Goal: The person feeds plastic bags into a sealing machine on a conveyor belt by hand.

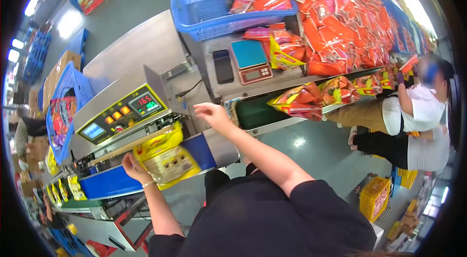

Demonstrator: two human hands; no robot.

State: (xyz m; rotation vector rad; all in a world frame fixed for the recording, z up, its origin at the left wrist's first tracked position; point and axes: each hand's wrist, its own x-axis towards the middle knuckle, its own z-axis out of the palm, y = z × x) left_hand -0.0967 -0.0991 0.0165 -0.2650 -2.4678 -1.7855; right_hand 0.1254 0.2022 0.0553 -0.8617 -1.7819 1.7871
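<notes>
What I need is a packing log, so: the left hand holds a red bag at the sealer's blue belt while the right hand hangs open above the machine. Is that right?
Not quite. The head view shows that the bag in the left hand is yellow, not red. The rest holds: it is at the blue belt of the sealer, and the right hand hangs open above the machine.

The blue belt [109,183] carries a yellow bag [168,162]; the steel counter [228,90] holds scale [250,61], phone [223,66] and basket [214,19].

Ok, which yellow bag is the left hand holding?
The yellow bag by the sealer, on the blue belt; the left hand grips its edge. The other yellow bags lie downstream, untouched.
</notes>
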